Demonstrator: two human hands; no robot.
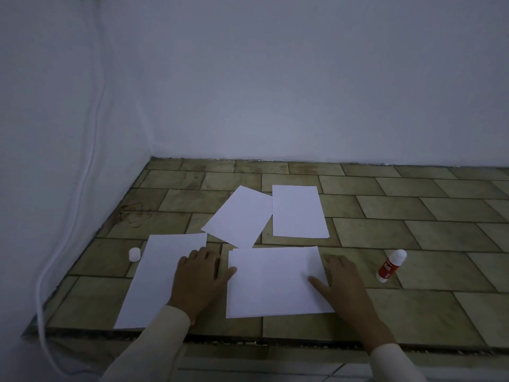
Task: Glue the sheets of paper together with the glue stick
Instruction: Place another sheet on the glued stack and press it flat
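Several white paper sheets lie on a tiled ledge. The nearest sheet [272, 282] lies between my hands, with a second edge showing along its left and bottom sides. My left hand [202, 274] rests flat at its left edge, thumb on the paper. My right hand [340, 282] presses flat on its right edge, thumb on the paper. Another sheet [162, 274] lies to the left, partly under my left hand. Two more sheets [239, 216] [298, 212] lie farther back. A red glue stick [390, 266] with a white top lies to the right. A small white cap [134, 254] stands at the left.
White walls close the ledge at the back and left, meeting in a corner [151, 157]. A white cable [82, 172] runs down the left wall. The ledge's front edge [275, 341] drops off just below my wrists. Bare tiles [440, 230] stretch to the right.
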